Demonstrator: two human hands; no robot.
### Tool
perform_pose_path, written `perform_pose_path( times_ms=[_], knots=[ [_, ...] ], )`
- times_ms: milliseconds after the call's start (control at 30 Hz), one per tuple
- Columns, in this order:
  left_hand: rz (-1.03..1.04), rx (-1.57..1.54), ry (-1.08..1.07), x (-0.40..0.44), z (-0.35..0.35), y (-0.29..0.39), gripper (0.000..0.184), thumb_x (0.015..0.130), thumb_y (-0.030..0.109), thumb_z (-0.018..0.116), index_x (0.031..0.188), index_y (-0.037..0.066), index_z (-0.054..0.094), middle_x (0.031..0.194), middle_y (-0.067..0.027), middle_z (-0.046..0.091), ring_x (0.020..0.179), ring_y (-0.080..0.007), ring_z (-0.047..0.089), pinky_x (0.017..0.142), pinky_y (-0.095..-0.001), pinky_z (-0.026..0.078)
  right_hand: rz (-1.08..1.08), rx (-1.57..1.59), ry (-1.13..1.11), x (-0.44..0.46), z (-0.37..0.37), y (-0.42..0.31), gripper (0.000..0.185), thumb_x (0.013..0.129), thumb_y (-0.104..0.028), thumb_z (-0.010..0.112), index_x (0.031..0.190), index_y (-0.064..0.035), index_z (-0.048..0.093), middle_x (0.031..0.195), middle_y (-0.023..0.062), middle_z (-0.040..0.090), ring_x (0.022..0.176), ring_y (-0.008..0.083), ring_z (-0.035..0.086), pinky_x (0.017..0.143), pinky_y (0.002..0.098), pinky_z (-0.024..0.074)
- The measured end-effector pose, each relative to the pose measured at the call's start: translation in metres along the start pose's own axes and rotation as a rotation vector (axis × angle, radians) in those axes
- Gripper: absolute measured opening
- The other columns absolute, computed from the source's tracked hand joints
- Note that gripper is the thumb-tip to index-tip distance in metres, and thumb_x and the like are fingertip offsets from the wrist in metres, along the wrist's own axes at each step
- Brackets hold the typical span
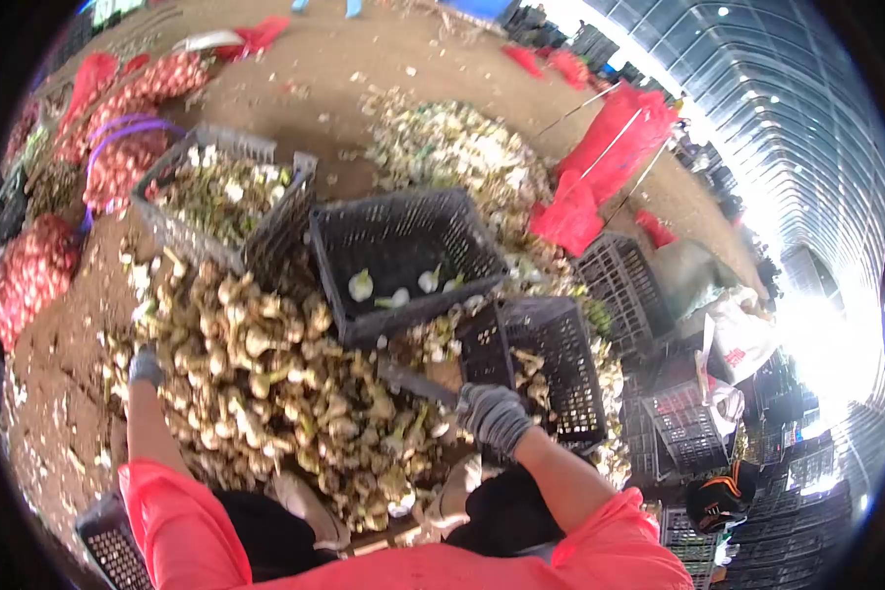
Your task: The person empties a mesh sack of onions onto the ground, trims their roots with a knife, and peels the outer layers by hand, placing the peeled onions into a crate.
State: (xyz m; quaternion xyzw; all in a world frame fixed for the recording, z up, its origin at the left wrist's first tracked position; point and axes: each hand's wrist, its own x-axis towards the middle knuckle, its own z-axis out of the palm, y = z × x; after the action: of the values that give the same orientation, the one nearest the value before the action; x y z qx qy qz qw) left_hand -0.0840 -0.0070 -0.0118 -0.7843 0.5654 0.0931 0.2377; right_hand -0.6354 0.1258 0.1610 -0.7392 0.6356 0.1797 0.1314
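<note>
My right hand (492, 415), in a grey striped knit glove, is closed around a knife whose wide, dark blade (413, 382) points left over the garlic. My left hand (146, 367), also gloved, is at the left edge of a big heap of garlic bulbs (265, 364); its fingers are too small and hidden to make out. Beyond the heap is a black plastic crate (393, 221) with a few trimmed white garlic bulbs (361, 285) on its floor. Beside my right hand stands another black crate (565, 369), with some garlic inside.
A grey crate (192, 246) of garlic trimmings stands at the back left. Red net sacks of garlic (31, 270) line the left side. Behind the crates lies a pile of pale garlic scraps (462, 147). Red netting (610, 157) hangs on a thin frame; stacked crates (693, 428) fill the right.
</note>
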Motion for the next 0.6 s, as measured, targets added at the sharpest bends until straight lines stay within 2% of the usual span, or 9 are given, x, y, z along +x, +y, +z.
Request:
perform_pose_path(
  times_ms=[133, 233, 267, 367, 400, 467, 533, 567, 600],
  knots=[
    [-0.016, 0.089, -0.081, 0.005, 0.026, -0.005, 0.031, 0.072, 0.028, 0.058, 0.098, 0.012, 0.058, 0.1, -0.0044, 0.058, 0.091, -0.0182, 0.055, 0.074, -0.0326, 0.045, -0.018, 0.106, -0.059, 0.004, -0.017, -0.01, 0.025, 0.076, -0.029, 0.05, 0.088, -0.0061, 0.052, 0.067, 0.0108, 0.057, 0.064, 0.0276, 0.058, 0.059, 0.0376, 0.0457],
    [-0.053, 0.048, 0.011, 0.022, 0.045, -0.001, 0.03, 0.071, 0.027, 0.058, 0.097, 0.013, 0.06, 0.104, -0.0036, 0.057, 0.095, -0.0166, 0.054, 0.076, -0.0321, 0.045, -0.007, 0.158, -0.076, 0.011, -0.017, -0.013, 0.025, 0.075, -0.028, 0.051, 0.085, -0.0057, 0.051, 0.064, 0.0108, 0.056, 0.061, 0.027, 0.055, 0.057, 0.0369, 0.0443],
    [-0.103, -0.022, -0.046, -0.022, -0.008, 0.019, 0.03, 0.071, 0.023, 0.058, 0.099, 0.011, 0.059, 0.105, -0.0044, 0.056, 0.097, -0.0188, 0.054, 0.076, -0.0321, 0.046, 0.008, 0.172, -0.086, 0.012, -0.019, -0.013, 0.025, 0.075, -0.028, 0.051, 0.084, -0.0055, 0.051, 0.062, 0.0108, 0.055, 0.058, 0.0267, 0.054, 0.056, 0.0366, 0.0437],
    [-0.189, -0.146, -0.122, -0.046, -0.034, 0.033, 0.035, 0.072, 0.024, 0.057, 0.103, 0.009, 0.057, 0.109, -0.009, 0.053, 0.099, -0.0231, 0.052, 0.079, -0.0351, 0.044, -0.041, 0.334, 0.036, 0.016, -0.009, -0.005, 0.025, 0.073, -0.029, 0.05, 0.08, -0.0046, 0.049, 0.057, 0.0103, 0.051, 0.051, 0.0249, 0.046, 0.052, 0.034, 0.0406],
    [-0.171, -0.154, -0.108, -0.06, -0.05, 0.041, 0.036, 0.072, 0.028, 0.057, 0.102, 0.009, 0.057, 0.108, -0.0091, 0.054, 0.097, -0.023, 0.053, 0.079, -0.0346, 0.045, 0.001, 0.534, -0.032, 0.013, -0.018, -0.008, 0.022, 0.072, -0.026, 0.051, 0.075, -0.0042, 0.047, 0.059, 0.0068, 0.052, 0.048, 0.0209, 0.039, 0.05, 0.0322, 0.0379],
    [-0.132, -0.166, -0.081, -0.078, -0.081, 0.053, 0.038, 0.072, 0.035, 0.057, 0.1, 0.009, 0.058, 0.104, -0.0094, 0.056, 0.094, -0.0227, 0.055, 0.078, -0.0336, 0.045, -0.017, 1.002, -0.022, 0.006, -0.01, -0.009, 0.021, 0.071, -0.024, 0.053, 0.075, -0.0038, 0.048, 0.063, 0.005, 0.053, 0.05, 0.0187, 0.04, 0.051, 0.0316, 0.0382],
    [0.058, -0.09, -0.042, -0.088, -0.114, 0.073, 0.039, 0.07, 0.039, 0.057, 0.093, 0.008, 0.061, 0.098, -0.01, 0.058, 0.088, -0.022, 0.057, 0.077, -0.0323, 0.046, -0.011, 1.362, -0.103, 0.011, 0.011, 0.003, 0.024, 0.071, -0.023, 0.06, 0.081, -0.0028, 0.051, 0.072, 0.0038, 0.054, 0.058, 0.0148, 0.044, 0.056, 0.0317, 0.0404],
    [0.136, -0.075, -0.028, -0.102, -0.138, 0.086, 0.039, 0.07, 0.041, 0.058, 0.088, 0.008, 0.063, 0.094, -0.0104, 0.06, 0.086, -0.0216, 0.058, 0.076, -0.0315, 0.046, 0.004, 1.321, -0.101, 0.007, 0.01, 0.004, 0.028, 0.071, -0.024, 0.061, 0.085, -0.0023, 0.051, 0.073, 0.0043, 0.054, 0.059, 0.015, 0.045, 0.057, 0.032, 0.0409],
    [0.218, 0.1, 0.103, -0.136, -0.166, 0.104, 0.037, 0.071, 0.041, 0.056, 0.083, 0.007, 0.064, 0.091, -0.0119, 0.06, 0.085, -0.0214, 0.058, 0.074, -0.0316, 0.046, 0.019, 1.279, -0.1, 0.004, 0.006, 0.006, 0.032, 0.07, -0.026, 0.063, 0.088, -0.0019, 0.051, 0.073, 0.0048, 0.054, 0.06, 0.0151, 0.046, 0.059, 0.0324, 0.0414]
  ],
)
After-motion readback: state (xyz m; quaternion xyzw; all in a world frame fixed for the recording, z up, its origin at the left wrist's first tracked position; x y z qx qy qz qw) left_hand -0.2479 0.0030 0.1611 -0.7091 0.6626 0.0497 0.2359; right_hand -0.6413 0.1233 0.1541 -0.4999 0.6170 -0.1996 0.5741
